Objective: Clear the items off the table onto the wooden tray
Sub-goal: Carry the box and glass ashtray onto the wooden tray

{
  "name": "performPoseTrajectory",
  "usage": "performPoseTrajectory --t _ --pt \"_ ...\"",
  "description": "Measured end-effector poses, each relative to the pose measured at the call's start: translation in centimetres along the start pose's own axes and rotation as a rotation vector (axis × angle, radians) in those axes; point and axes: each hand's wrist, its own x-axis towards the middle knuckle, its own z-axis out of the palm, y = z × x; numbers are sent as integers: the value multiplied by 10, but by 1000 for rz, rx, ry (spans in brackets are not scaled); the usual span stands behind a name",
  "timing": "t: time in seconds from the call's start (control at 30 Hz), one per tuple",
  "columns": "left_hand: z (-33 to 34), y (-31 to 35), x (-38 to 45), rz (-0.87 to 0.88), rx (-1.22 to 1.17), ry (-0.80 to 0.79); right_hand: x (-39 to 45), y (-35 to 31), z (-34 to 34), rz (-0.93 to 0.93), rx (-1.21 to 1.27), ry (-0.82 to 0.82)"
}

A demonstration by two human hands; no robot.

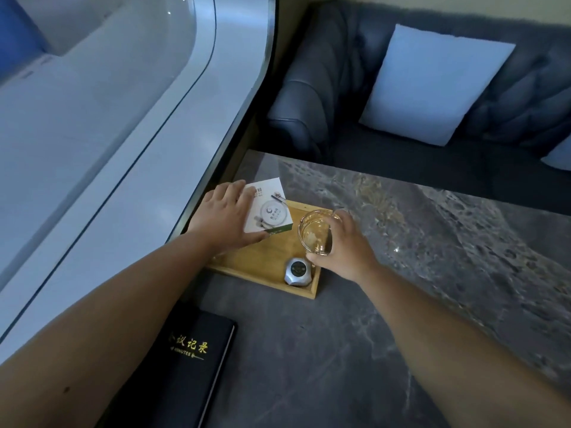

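while the left hand [222, 216] grips a glossy white box [268, 208], the right hand [343, 242] pinches a clear glass ashtray [315, 231].

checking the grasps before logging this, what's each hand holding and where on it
The left hand grips the white box by its left side and near edge. The right hand holds the glass ashtray by its right rim, over the wooden tray.
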Motion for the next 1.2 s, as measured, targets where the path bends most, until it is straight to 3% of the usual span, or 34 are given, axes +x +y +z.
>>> performPoseTrajectory --t 0.43,1.2 --pt "41 -31 40 129 -28 -111 39 8 25 -134 -44 -35" --pt "53 -42 45 156 18 -175 56 9 36 -218 -114 -94"
